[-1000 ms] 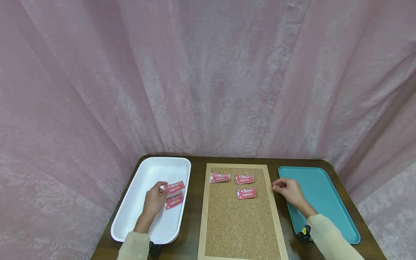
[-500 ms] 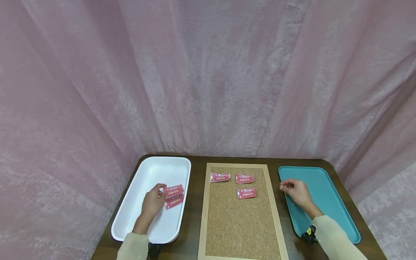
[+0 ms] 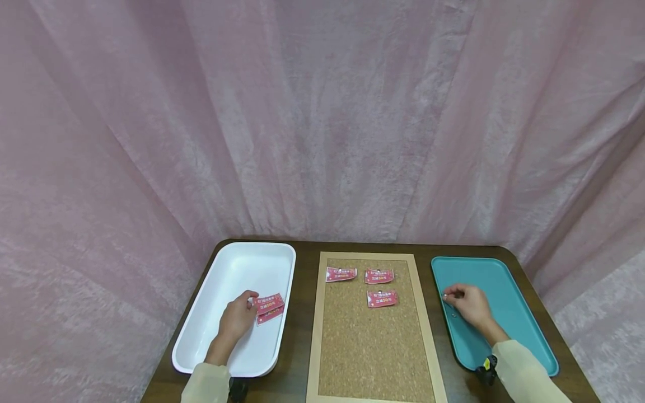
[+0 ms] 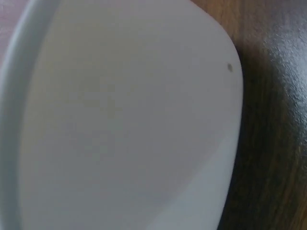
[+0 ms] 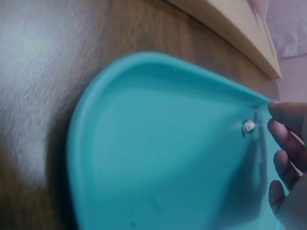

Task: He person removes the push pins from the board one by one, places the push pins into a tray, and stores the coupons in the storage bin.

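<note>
Your left hand (image 3: 237, 317) pinches a red coupon (image 3: 268, 303), now lower, near the right edge of the white tray (image 3: 252, 263). Your right hand (image 3: 472, 305), its grip unclear, has moved to the left edge of the teal tray (image 3: 504, 291).

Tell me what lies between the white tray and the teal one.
A corkboard bearing three red coupons, with table showing either side, in the head view.

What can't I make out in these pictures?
Lower coupon: head view, mostly covered by the upper coupon.
Corkboard: head view, near outer edge cut off by the picture's bottom.
Shiny object on the teal tray: right wrist view, too blurred to name.
Anything the right hand may pinch: head view, too small to tell.
</note>
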The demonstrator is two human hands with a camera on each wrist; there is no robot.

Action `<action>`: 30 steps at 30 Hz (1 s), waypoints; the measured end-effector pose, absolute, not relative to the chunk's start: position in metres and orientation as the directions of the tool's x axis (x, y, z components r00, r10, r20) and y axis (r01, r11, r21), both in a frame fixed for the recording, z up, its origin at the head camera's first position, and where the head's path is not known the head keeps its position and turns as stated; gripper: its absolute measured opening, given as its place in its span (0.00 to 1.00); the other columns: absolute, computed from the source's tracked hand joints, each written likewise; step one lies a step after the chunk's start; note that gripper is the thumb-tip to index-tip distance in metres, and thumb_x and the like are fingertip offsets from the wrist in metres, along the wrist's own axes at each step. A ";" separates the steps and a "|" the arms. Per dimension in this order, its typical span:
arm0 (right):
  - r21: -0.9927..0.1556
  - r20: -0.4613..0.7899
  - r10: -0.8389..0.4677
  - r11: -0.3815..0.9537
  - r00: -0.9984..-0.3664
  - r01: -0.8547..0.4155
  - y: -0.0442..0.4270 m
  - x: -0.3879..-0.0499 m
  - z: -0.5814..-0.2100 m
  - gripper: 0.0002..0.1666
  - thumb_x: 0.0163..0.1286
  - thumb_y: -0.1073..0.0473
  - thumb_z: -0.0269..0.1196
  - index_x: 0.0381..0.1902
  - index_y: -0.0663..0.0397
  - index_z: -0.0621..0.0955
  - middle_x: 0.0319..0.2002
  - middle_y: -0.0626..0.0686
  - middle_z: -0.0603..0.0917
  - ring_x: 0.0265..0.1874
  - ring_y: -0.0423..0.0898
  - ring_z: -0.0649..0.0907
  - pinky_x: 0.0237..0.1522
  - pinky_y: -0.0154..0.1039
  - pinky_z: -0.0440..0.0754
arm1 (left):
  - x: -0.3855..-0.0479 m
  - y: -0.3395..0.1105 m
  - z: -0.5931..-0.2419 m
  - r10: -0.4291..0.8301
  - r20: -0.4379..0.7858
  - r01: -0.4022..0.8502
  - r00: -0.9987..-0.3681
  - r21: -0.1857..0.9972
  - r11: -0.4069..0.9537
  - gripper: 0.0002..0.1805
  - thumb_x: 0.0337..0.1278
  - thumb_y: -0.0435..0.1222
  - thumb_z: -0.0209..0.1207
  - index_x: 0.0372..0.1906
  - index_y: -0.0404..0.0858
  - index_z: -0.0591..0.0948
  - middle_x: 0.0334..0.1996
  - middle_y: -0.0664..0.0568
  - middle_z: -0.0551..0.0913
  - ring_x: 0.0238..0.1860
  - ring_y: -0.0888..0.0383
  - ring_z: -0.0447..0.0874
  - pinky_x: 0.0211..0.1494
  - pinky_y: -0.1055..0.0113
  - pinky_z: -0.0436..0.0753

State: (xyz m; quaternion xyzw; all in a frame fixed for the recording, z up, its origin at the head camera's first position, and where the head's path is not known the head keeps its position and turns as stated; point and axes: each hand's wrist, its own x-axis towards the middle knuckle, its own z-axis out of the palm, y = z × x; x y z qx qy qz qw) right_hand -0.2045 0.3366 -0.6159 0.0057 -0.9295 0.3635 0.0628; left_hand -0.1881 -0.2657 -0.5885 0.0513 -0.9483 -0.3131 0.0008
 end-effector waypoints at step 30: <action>-0.620 0.123 0.051 0.784 -0.991 -0.037 0.348 -0.192 -0.627 0.06 0.62 0.62 0.76 0.34 0.59 0.90 0.28 0.50 0.88 0.27 0.40 0.79 0.31 0.37 0.75 | -0.195 -0.262 -0.590 -0.143 0.025 -0.103 -0.989 0.569 0.816 0.19 0.68 0.39 0.65 0.58 0.33 0.84 0.46 0.39 0.84 0.44 0.44 0.84 0.48 0.44 0.81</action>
